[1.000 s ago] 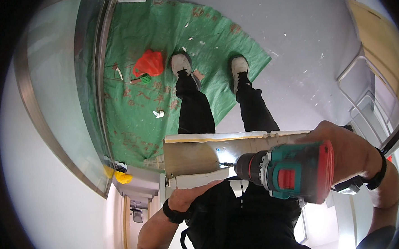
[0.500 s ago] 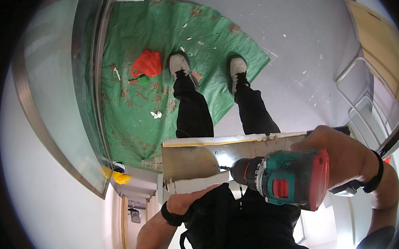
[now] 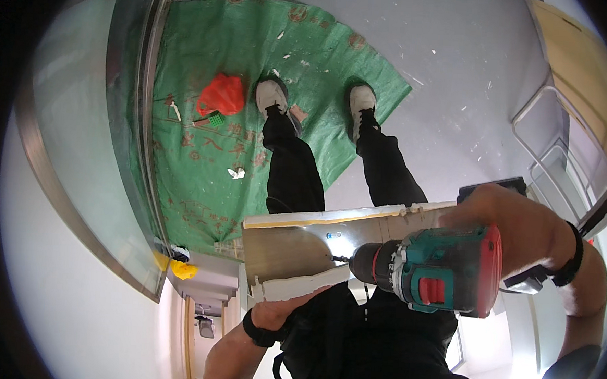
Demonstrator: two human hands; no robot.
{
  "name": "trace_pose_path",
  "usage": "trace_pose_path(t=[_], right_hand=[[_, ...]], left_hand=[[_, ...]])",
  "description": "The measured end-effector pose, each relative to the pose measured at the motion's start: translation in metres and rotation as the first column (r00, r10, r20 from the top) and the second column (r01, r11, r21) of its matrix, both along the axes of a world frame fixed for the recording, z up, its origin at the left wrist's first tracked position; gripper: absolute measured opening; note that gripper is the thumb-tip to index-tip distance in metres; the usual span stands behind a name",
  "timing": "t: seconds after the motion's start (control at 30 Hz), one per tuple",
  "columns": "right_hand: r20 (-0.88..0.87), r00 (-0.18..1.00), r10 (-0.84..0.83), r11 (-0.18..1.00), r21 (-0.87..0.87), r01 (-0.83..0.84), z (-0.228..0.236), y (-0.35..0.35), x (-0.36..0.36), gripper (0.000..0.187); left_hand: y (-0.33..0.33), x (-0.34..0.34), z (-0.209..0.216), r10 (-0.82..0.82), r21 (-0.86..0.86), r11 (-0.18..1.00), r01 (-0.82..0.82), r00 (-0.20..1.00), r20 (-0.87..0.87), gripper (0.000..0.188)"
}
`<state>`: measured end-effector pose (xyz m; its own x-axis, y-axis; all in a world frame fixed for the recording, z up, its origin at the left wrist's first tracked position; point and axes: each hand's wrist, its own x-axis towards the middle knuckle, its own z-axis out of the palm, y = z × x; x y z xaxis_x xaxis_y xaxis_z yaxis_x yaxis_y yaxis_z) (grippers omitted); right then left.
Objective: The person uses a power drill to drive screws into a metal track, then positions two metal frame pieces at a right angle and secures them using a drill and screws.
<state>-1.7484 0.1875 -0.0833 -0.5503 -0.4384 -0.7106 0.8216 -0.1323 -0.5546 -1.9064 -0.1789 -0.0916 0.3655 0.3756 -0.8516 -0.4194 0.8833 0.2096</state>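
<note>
My right hand [image 3: 494,220] is closed round the handle of a teal, black and red cordless drill [image 3: 431,273]. Its bit [image 3: 339,259] points left, with the tip at the brown face of a trough-shaped panel [image 3: 280,250]; I cannot tell whether it has gone in. Bright light falls on the panel ahead of the chuck, beside two small bluish spots [image 3: 334,236]. White, ragged rims run along the panel's far and near sides. Against the near rim my left hand [image 3: 287,311] grips the panel, its fingers mostly hidden behind it.
Beneath my feet lies a green floor sheet [image 3: 208,177] with scraps, a red plastic bag [image 3: 222,94] and a small green piece [image 3: 216,119]. A framed glass panel [image 3: 71,102] stands at the left. Metal rails [image 3: 527,108] are at the right.
The panel has shifted slightly left, and its near rim sits a little lower in the picture. The drill's black base shows more beyond my right hand. Both hands keep their holds.
</note>
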Motion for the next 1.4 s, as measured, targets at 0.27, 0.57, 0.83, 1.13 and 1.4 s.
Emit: trace_pose_path(t=[0.27,0.57,0.83,1.13,1.4], right_hand=[[0.023,0.999,-0.039,0.997,-0.066,0.041,-0.009,-0.005,0.005,0.048],[-0.036,0.999,-0.004,1.0,0.024,0.005,-0.003,-0.008,-0.003,0.04],[-0.126,0.99,0.058,0.992,0.118,-0.043,-0.001,-0.004,-0.006,0.029],[-0.036,0.991,-0.127,0.978,0.165,0.131,0.012,0.013,0.013,0.029],[-0.444,0.896,0.003,0.445,0.803,0.396,-0.019,0.049,0.095,0.044]], left_hand=[[0.003,-0.001,0.005,-0.117,0.471,0.828,0.303,0.916,-0.383,0.035],[0.026,0.0,0.0,-0.002,0.316,0.942,0.113,0.943,-0.332,0.027],[0.027,0.012,-0.014,-0.265,0.27,0.738,0.619,0.633,-0.727,0.024],[0.084,0.004,-0.045,-0.07,0.303,0.872,0.385,0.711,-0.7,0.041],[0.128,-0.009,-0.13,0.151,0.374,0.916,0.142,0.743,-0.652,0.059]])
